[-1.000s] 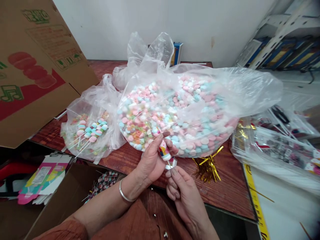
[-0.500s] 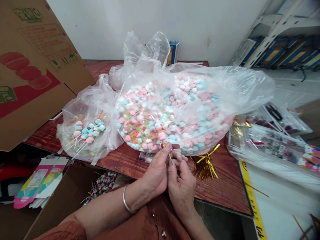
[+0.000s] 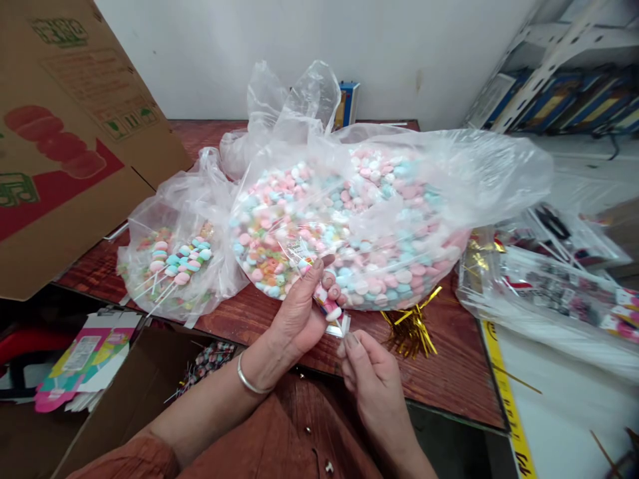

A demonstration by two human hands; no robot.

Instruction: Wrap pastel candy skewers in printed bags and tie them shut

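My left hand (image 3: 299,313) grips a candy skewer (image 3: 327,303) with pink, white and blue pieces, partly inside a small clear wrapper whose top sticks up past my fingers. My right hand (image 3: 367,376) sits just below it and pinches the lower end of the stick and wrapper between thumb and forefinger. Both hands hover over the front edge of the red-brown wooden table (image 3: 449,379), right in front of a big clear bag of pastel candies (image 3: 349,219).
A smaller clear bag of finished skewers (image 3: 174,263) lies to the left. Gold twist ties (image 3: 412,326) lie right of my hands. A large cardboard box flap (image 3: 64,133) stands at left, an open carton (image 3: 140,392) below the table. Clear wrapper packs (image 3: 549,286) lie at right.
My hands had come together low at the bag's edge half a second ago; now they have parted, the left raised with the skewer, the right dropped below to the stick's end.
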